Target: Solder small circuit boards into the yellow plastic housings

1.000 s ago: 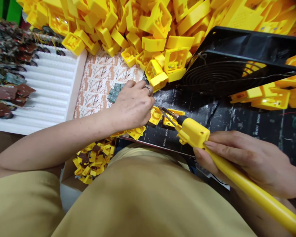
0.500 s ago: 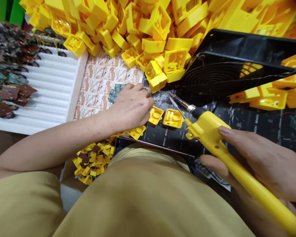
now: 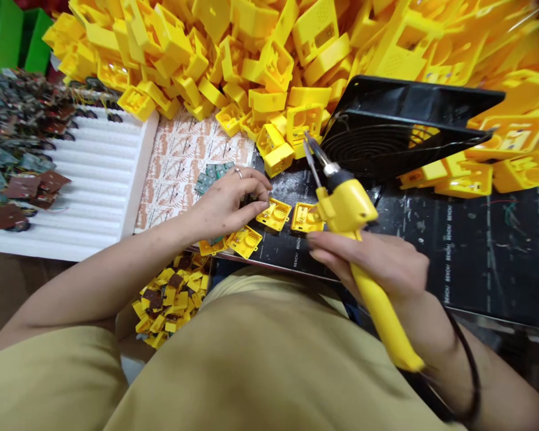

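Note:
My right hand (image 3: 377,263) is wrapped round the handle of a yellow soldering iron (image 3: 354,233), whose metal tip (image 3: 312,152) points up and away toward the yellow pile. My left hand (image 3: 227,200) rests on the black mat (image 3: 476,239), its fingers pinched at the left edge of a small yellow housing (image 3: 275,214). A second small housing (image 3: 306,217) lies just right of it, partly behind the iron. Another yellow piece (image 3: 246,239) lies below my left hand. Small green circuit boards (image 3: 211,173) lie behind the left hand.
A big heap of yellow plastic housings (image 3: 260,54) fills the back. A black fan (image 3: 395,129) leans at the right. A white ribbed foam tray (image 3: 90,173) with circuit boards (image 3: 18,137) is at the left. A box of small yellow parts (image 3: 170,296) sits by my lap.
My right hand has lifted the soldering iron off the small housings and swung its tip up and back. The left hand has shifted a little, staying at the left housing.

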{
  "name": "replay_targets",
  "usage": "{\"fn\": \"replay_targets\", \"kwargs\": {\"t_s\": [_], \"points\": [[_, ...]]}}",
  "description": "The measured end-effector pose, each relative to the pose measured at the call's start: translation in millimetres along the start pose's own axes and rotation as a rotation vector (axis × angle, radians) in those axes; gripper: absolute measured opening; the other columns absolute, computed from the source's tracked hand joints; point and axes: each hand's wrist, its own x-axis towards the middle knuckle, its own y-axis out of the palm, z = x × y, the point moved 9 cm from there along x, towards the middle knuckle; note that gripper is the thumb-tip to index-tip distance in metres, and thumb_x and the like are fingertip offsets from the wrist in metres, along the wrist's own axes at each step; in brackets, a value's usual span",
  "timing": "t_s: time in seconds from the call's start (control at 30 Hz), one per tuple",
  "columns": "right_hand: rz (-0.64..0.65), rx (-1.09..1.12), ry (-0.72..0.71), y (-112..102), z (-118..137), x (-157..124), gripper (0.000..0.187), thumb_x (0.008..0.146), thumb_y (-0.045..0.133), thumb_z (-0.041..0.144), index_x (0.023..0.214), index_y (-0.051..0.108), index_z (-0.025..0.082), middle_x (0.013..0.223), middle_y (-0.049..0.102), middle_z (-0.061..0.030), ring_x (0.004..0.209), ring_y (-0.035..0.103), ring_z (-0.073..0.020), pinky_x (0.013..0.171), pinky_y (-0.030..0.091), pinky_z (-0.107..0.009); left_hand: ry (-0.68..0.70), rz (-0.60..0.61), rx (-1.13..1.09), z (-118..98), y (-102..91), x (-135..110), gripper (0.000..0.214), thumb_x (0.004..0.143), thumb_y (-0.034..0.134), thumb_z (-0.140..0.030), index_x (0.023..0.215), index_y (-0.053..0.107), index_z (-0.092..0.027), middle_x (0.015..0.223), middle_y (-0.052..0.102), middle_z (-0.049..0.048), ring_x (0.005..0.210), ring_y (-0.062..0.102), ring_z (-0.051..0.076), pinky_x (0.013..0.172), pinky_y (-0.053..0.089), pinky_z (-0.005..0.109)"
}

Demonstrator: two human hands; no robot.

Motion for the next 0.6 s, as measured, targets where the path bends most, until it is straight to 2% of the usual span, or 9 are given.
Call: {"fn": "replay_targets", "kwargs": {"t_s": [0.17, 0.27, 0.37, 0.47, 0.6], "points": [[-0.089, -0.034, 0.026, 30, -5, 25, 0.024, 0.089, 0.067, 0.023, 0.111, 0.059, 0.019, 0.091, 0.071, -0.005, 0.077, 0.07, -0.015, 0.068, 0.055, -0.022, 0.019, -0.053, -0.089, 1, -2.6, -4, 0.011, 0.089, 0.055, -0.022, 0.083, 0.061, -0.017, 0.106, 0.069, 0.0056, 0.103, 0.063, 0.017, 0.096, 0.047, 0.034], [-0.146, -0.009, 0.04, 41, -7, 35, 0.02, 0.091, 0.065, 0.023, 0.109, 0.058, 0.019, 0.091, 0.071, -0.0028, 0.075, 0.069, -0.0124, 0.069, 0.055, -0.021, 0.024, -0.043, -0.099, 1, -0.4, -5, 0.01, 0.089, 0.054, -0.021, 0.084, 0.062, -0.017, 0.105, 0.069, 0.0049, 0.102, 0.063, 0.017, 0.093, 0.048, 0.033], [-0.152, -0.002, 0.028, 48, -8, 37, 0.019, 0.092, 0.061, 0.017, 0.11, 0.058, 0.021, 0.09, 0.07, 0.0, 0.075, 0.068, -0.0104, 0.07, 0.054, -0.018, 0.041, -0.053, -0.071, 0, 0.7, -6, 0.01, 0.089, 0.052, -0.02, 0.089, 0.061, -0.016, 0.103, 0.069, 0.0052, 0.097, 0.063, 0.017, 0.089, 0.048, 0.032], [-0.114, -0.007, 0.006, 46, -8, 33, 0.024, 0.091, 0.062, 0.016, 0.114, 0.059, 0.022, 0.087, 0.07, 0.0007, 0.075, 0.068, -0.012, 0.068, 0.054, -0.02, 0.072, -0.08, 0.085, -1, 0.6, -7, 0.015, 0.091, 0.047, -0.02, 0.091, 0.061, -0.015, 0.094, 0.069, 0.0061, 0.091, 0.062, 0.019, 0.089, 0.048, 0.036], [-0.066, -0.083, 0.035, 24, -7, 27, 0.021, 0.087, 0.065, 0.012, 0.105, 0.063, 0.023, 0.078, 0.067, 0.0018, 0.067, 0.065, -0.0112, 0.062, 0.05, -0.02, 0.117, -0.095, 0.399, -5, 2.2, -8, 0.021, 0.093, 0.045, -0.023, 0.088, 0.064, -0.015, 0.091, 0.068, 0.0089, 0.095, 0.06, 0.026, 0.089, 0.045, 0.042]]}}
